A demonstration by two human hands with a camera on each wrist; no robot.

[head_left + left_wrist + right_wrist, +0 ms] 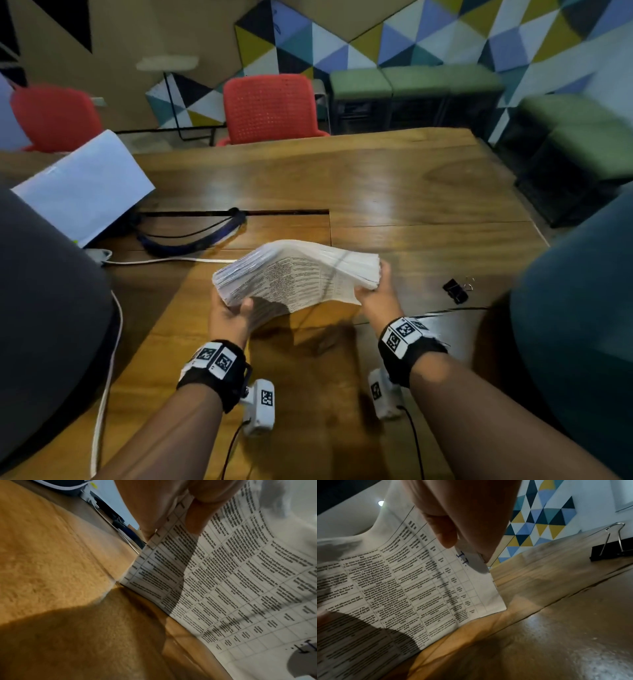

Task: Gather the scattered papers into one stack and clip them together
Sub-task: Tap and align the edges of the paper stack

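Observation:
A thick stack of printed papers is held up off the wooden table, bowed upward in the middle. My left hand grips its left end, thumb on the printed sheet. My right hand grips the right end. The left wrist view shows the printed table sheet with my thumb pressed on its edge. In the right wrist view my thumb pinches the same papers. A black binder clip lies on the table to the right of my right hand, also visible as the clip.
A white sheet bundle leans over a dark bag with a blue strap at the left. A white cable runs along the left edge. Red chairs and green benches stand beyond the table. Dark chair backs flank me.

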